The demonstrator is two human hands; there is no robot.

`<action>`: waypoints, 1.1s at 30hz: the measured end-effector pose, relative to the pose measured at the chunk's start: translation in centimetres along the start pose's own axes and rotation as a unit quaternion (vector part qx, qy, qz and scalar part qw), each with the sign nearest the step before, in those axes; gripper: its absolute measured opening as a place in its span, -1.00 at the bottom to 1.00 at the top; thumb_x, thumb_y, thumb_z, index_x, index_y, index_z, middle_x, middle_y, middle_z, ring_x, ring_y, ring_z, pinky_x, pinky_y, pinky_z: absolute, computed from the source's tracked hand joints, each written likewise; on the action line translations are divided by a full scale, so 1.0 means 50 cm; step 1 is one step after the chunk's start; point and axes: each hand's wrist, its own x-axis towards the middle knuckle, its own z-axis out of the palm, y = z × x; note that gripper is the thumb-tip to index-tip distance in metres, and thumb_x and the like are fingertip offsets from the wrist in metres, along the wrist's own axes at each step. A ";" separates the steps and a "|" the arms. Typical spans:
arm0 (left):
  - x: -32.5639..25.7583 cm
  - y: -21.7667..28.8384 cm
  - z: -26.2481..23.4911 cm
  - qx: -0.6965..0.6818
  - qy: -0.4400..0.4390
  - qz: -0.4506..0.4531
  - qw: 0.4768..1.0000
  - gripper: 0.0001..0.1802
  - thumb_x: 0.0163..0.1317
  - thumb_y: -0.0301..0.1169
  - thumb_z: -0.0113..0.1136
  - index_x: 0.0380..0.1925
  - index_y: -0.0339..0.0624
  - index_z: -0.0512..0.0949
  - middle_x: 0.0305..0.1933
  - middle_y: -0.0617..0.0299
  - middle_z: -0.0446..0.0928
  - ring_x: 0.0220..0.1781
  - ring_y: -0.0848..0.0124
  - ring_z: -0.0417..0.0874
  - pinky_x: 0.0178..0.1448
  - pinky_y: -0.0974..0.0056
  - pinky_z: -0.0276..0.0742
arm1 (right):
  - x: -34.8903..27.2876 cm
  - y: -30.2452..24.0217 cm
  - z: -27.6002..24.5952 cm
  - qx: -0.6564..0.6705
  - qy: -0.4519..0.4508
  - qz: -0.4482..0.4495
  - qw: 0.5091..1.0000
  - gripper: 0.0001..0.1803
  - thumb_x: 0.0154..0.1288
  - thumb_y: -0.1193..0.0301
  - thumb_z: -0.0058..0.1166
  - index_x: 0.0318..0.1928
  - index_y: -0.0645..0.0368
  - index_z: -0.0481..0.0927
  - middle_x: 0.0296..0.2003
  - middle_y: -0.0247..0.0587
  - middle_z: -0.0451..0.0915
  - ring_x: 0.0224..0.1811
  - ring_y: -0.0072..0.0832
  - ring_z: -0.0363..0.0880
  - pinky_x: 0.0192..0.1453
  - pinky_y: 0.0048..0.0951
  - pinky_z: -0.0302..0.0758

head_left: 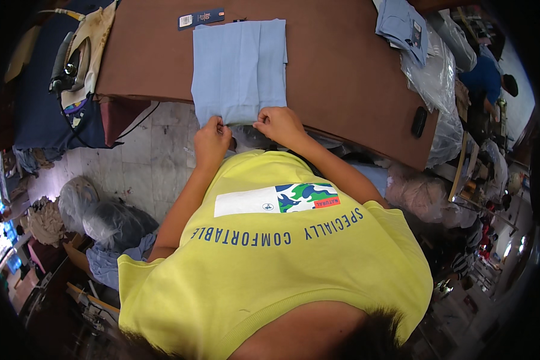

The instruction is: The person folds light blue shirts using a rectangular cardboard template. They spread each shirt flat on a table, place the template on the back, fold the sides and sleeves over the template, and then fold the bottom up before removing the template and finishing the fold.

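Note:
A light blue folded garment (240, 69) lies lengthwise on the brown table (342, 66), its near end hanging slightly over the front edge. With fingers closed, my left hand (213, 141) pinches the garment's near left corner. My right hand (281, 126) grips the same near edge farther right, thumb and fingertips pressed together on the cloth. Faint lengthwise creases run along the fabric. Just beyond its far end is a dark blue hang tag (201, 18) with a white label.
An iron (71, 66) rests on a beige cloth at the far left. Folded blue garments (402, 27) and clear plastic bags (432, 72) occupy the right side, near a small black object (419, 122). Wrapped bundles (117, 222) sit at lower left. A person in blue (483, 78) is at far right.

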 end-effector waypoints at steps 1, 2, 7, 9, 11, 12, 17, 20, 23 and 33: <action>0.000 0.005 -0.007 -0.008 -0.005 -0.005 1.000 -0.84 0.00 -0.46 0.16 -0.38 -0.26 0.50 -0.55 0.05 0.56 -0.52 0.16 0.60 -0.39 0.20 0.48 | -0.003 0.001 0.000 0.002 0.003 -0.002 1.000 -0.80 -0.03 0.29 0.20 -0.51 0.17 0.58 -0.56 -0.10 0.57 -0.47 -0.18 0.56 -0.38 -0.25 0.44; 0.000 0.009 -0.015 -0.015 -0.010 -0.009 1.000 -0.84 0.00 -0.47 0.15 -0.38 -0.26 0.49 -0.54 0.05 0.56 -0.52 0.17 0.60 -0.39 0.21 0.48 | -0.006 0.002 0.001 0.004 0.006 -0.004 1.000 -0.80 -0.02 0.29 0.20 -0.51 0.17 0.58 -0.56 -0.10 0.57 -0.47 -0.17 0.55 -0.38 -0.26 0.44; 0.032 -0.011 -0.064 -0.013 0.071 0.008 0.997 -0.79 0.03 -0.42 0.20 -0.34 -0.25 0.48 -0.35 0.07 0.54 -0.33 0.23 0.57 -0.25 0.23 0.46 | 0.006 0.030 -0.035 0.071 0.039 0.013 0.997 -0.76 0.03 0.26 0.20 -0.47 0.19 0.56 -0.57 -0.13 0.56 -0.49 -0.24 0.55 -0.38 -0.30 0.44; 0.053 -0.004 -0.079 -0.036 0.072 -0.002 0.997 -0.76 0.03 -0.38 0.23 -0.30 -0.23 0.48 -0.26 0.09 0.52 -0.23 0.22 0.53 -0.16 0.23 0.44 | 0.034 0.051 -0.059 0.120 0.120 0.011 0.986 -0.74 0.06 0.25 0.19 -0.42 0.21 0.55 -0.58 -0.15 0.55 -0.50 -0.30 0.55 -0.38 -0.32 0.44; 0.081 0.019 -0.090 -0.083 -0.001 -0.051 0.995 -0.71 0.02 -0.35 0.25 -0.26 -0.21 0.47 -0.17 0.09 0.49 -0.14 0.20 0.48 -0.07 0.23 0.41 | 0.083 0.076 -0.065 0.113 0.220 -0.009 0.969 -0.70 0.07 0.23 0.19 -0.35 0.24 0.54 -0.55 -0.13 0.55 -0.47 -0.33 0.55 -0.34 -0.35 0.45; 0.089 0.023 -0.084 -0.037 0.009 0.039 0.999 -0.67 0.03 -0.32 0.25 -0.20 -0.18 0.47 -0.10 0.11 0.46 -0.07 0.19 0.46 -0.02 0.20 0.39 | 0.106 0.087 -0.067 0.108 0.269 -0.018 0.957 -0.67 0.08 0.23 0.20 -0.31 0.25 0.53 -0.53 -0.12 0.55 -0.45 -0.35 0.55 -0.32 -0.36 0.45; 0.149 0.077 -0.021 0.205 -0.002 0.323 0.924 -0.43 0.12 -0.03 0.12 0.13 0.08 0.37 0.29 0.27 0.23 0.34 0.19 0.14 0.32 -0.11 -0.02 | 0.197 0.103 -0.054 0.115 0.287 0.025 0.951 -0.59 0.07 0.22 0.20 -0.23 0.32 0.52 -0.37 -0.01 0.56 -0.33 -0.26 0.56 -0.22 -0.35 0.46; 0.192 0.058 0.052 0.236 -0.055 0.321 0.916 -0.35 0.16 0.12 -0.05 0.25 0.23 0.24 0.41 0.40 0.04 0.45 0.23 -0.08 0.34 -0.28 -0.30 | 0.219 0.123 -0.051 0.099 0.285 0.029 0.953 -0.63 0.08 0.24 0.18 -0.24 0.31 0.52 -0.35 -0.01 0.57 -0.31 -0.24 0.56 -0.20 -0.33 0.46; 0.213 0.063 0.075 0.236 -0.070 0.329 0.912 -0.34 0.18 0.12 -0.09 0.28 0.21 0.19 0.41 0.39 0.02 0.46 0.22 -0.11 0.31 -0.35 -0.31 | 0.230 0.140 -0.054 0.004 0.385 -0.041 0.922 -0.68 0.08 0.29 0.17 -0.26 0.30 0.52 -0.39 -0.02 0.57 -0.34 -0.25 0.56 -0.23 -0.31 0.46; 0.222 0.074 0.058 0.220 -0.050 0.284 0.932 -0.27 0.17 0.12 -0.08 0.28 0.02 0.16 0.42 0.30 0.00 0.46 0.20 -0.12 0.28 -0.41 -0.37 | 0.238 0.138 -0.070 0.056 0.339 0.059 0.937 -0.73 0.13 0.27 0.15 -0.37 0.26 0.55 -0.53 -0.17 0.57 -0.52 -0.46 0.50 -0.36 -0.42 0.42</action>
